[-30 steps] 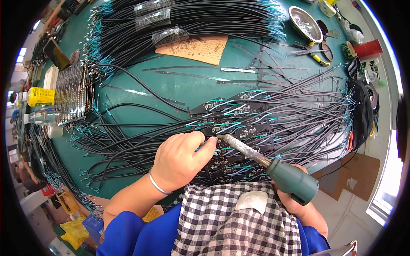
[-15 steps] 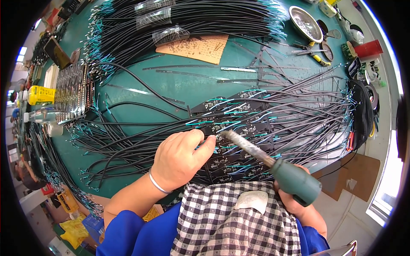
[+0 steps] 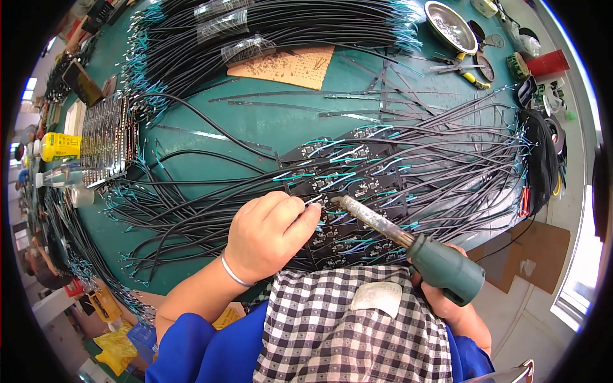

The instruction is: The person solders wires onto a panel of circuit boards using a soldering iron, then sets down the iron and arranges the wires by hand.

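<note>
My right hand (image 3: 447, 295) is wrapped round the green handle of a large soldering iron (image 3: 383, 225). The iron's tip touches or hovers just over a panel of black circuit boards (image 3: 369, 186); I cannot tell which. Close to the tip, my left hand (image 3: 267, 231) is closed in a pinch on a thin wire end (image 3: 311, 203), most of it hidden by the fingers. Black cables (image 3: 211, 203) with stripped blue and white ends run to the boards from both sides. Short teal and white wires lie across the boards.
At the back lies a thick taped bundle of black cables (image 3: 306, 30), with a tan perforated board (image 3: 290, 71) before it. A metal bowl (image 3: 451, 28) and yellow-handled pliers (image 3: 471, 75) are at the far right. On the left stand stacked board strips (image 3: 105, 140) and a yellow bottle (image 3: 60, 147).
The view has shifted slightly. The soldering iron's tip and my left fingers stay close together over the boards, with little movement; both grips are unchanged.
</note>
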Demonstrator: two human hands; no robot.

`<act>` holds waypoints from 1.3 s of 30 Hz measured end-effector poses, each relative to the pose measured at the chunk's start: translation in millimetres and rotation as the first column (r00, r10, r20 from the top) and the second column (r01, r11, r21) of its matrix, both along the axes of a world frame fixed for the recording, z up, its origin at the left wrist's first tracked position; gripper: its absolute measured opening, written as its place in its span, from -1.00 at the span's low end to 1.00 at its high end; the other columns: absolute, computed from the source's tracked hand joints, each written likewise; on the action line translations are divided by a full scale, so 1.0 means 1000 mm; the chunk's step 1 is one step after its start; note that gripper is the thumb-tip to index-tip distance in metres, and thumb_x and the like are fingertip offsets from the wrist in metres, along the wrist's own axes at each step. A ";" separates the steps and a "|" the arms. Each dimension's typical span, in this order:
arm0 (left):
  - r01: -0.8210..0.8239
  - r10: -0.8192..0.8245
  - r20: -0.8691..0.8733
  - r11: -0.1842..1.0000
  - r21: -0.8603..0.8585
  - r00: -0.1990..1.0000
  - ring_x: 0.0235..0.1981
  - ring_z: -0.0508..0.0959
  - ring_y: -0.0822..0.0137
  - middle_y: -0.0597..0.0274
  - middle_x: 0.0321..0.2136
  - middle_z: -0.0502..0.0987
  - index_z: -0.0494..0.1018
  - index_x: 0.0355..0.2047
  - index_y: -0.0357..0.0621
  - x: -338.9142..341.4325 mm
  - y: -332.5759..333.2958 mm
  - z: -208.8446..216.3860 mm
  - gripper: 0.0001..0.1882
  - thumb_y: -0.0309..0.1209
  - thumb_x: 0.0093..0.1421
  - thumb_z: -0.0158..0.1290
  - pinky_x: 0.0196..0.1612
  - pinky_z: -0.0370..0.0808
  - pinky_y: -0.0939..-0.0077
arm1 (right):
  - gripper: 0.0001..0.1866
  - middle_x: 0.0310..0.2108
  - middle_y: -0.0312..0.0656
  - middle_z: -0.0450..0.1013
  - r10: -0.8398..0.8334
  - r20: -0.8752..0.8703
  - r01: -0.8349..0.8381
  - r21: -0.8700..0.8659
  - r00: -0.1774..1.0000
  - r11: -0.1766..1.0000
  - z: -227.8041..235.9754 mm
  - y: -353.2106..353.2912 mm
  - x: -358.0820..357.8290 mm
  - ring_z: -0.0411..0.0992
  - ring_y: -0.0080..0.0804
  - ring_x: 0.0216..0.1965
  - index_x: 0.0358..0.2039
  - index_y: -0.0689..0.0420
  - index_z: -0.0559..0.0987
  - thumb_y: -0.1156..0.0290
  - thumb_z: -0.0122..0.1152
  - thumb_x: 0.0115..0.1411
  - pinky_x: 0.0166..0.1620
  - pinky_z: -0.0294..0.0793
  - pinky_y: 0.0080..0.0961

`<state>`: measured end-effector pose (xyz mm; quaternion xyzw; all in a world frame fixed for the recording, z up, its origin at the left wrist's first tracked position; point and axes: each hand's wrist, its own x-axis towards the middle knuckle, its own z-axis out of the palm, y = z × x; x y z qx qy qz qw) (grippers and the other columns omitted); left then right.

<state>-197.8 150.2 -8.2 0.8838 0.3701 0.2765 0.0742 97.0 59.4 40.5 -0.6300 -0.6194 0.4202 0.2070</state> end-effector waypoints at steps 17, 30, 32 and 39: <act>0.022 -0.022 -0.014 1.000 0.007 1.000 -0.49 0.45 0.33 0.28 -0.50 0.37 0.51 -0.37 -0.15 0.001 -0.001 -0.002 -0.75 -0.50 -0.15 0.16 -0.56 0.40 0.55 | -0.74 -0.28 -0.13 0.50 0.249 0.212 -0.309 0.333 0.945 0.891 0.003 0.009 -0.011 0.42 -0.09 -0.24 -0.30 0.15 0.59 0.52 0.24 -0.09 -0.15 0.41 -0.25; -0.001 0.001 0.012 1.000 -0.018 1.000 -0.53 0.45 0.28 0.27 -0.54 0.37 0.54 -0.37 -0.13 0.004 -0.011 0.006 -0.74 -0.53 -0.17 0.16 -0.58 0.37 0.49 | -0.75 -0.50 -0.22 0.53 -0.145 -0.254 0.155 0.020 0.956 0.988 0.004 -0.023 0.007 0.50 -0.37 -0.47 -0.24 0.18 0.50 0.36 0.16 0.08 -0.30 0.44 -0.43; -0.003 0.003 0.009 0.999 -0.039 1.000 -0.53 0.46 0.27 0.27 -0.53 0.39 0.54 -0.37 -0.13 0.006 -0.016 0.010 -0.72 -0.55 -0.19 0.15 -0.55 0.38 0.46 | -0.73 -0.62 -0.26 0.48 -0.220 -0.382 0.234 -0.010 0.898 0.972 0.006 -0.025 0.002 0.48 -0.45 -0.54 -0.21 0.22 0.47 0.31 0.11 0.14 -0.31 0.43 -0.45; -0.035 0.037 0.100 0.999 -0.022 0.994 -0.49 0.49 0.28 0.27 -0.43 0.45 0.52 -0.33 -0.12 0.005 -0.038 0.039 -0.66 -0.57 -0.23 0.14 -0.45 0.40 0.42 | -0.72 -0.60 -0.24 0.48 -0.090 -0.395 0.112 0.034 0.914 0.993 0.015 -0.038 0.020 0.45 -0.44 -0.58 -0.23 0.25 0.48 0.31 0.09 0.14 -0.31 0.42 -0.45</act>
